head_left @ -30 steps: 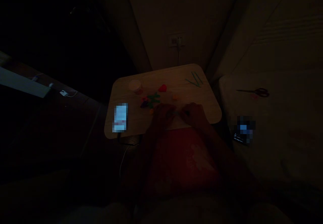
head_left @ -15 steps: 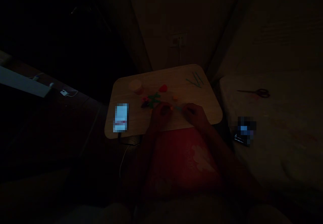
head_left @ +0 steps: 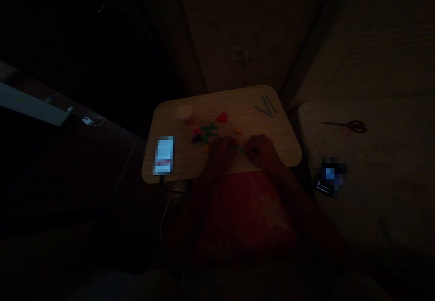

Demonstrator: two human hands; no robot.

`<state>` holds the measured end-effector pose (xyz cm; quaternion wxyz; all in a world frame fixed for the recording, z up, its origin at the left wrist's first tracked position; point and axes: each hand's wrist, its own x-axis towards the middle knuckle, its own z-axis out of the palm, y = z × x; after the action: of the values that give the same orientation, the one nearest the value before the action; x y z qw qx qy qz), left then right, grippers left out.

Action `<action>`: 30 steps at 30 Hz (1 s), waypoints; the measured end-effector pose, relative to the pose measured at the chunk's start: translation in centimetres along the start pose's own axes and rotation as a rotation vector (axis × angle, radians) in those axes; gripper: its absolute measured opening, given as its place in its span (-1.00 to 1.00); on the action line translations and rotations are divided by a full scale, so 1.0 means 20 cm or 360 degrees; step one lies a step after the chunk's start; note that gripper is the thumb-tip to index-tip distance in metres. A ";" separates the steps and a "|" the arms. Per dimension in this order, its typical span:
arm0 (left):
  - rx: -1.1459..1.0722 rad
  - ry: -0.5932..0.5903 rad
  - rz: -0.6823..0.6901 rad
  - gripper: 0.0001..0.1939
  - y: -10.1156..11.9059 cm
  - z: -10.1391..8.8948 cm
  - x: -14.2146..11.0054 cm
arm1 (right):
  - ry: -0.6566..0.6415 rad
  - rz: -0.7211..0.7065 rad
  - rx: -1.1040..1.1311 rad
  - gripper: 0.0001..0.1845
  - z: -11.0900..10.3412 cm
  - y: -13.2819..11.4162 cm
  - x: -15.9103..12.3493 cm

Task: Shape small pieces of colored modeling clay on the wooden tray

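The scene is very dark. My left hand [head_left: 223, 150] and my right hand [head_left: 261, 150] are close together above the near side of a small wooden table [head_left: 170, 111]. A thin green stick [head_left: 240, 148] spans the gap between them, with the closed fingers of each hand at one end. What lies deeper in the left fingertips is hidden. Left of that hand are several green strips [head_left: 210, 131], a pink piece [head_left: 196, 131], a dark purple piece [head_left: 196, 138] and an orange piece [head_left: 206, 148]. A red lump [head_left: 222, 117] and another orange piece [head_left: 238, 130] lie beyond the hands.
A lidded tub [head_left: 186, 113] stands at the table's back left, and a lit phone [head_left: 163, 155] lies near its left edge. Thin green sticks [head_left: 267, 106] lie back right. Scissors [head_left: 346, 124] and a blurred device [head_left: 329, 176] rest on the pale surface beside.
The orange bit that showed at my left fingertips is now out of sight. My left hand has come slightly closer to the right, and less of the green stick shows. The view shifted a little.
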<state>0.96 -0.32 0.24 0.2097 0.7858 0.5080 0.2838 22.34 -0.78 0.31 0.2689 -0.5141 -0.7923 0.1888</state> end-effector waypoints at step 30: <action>-0.0007 -0.0071 -0.0021 -0.57 0.02 -0.01 0.02 | -0.0212 0.0075 -0.0219 -0.74 -0.03 0.04 0.13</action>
<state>1.15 -0.07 0.77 0.2247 0.7880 0.5078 0.2661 22.50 1.99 0.92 0.1751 -0.5360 -0.8073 0.1741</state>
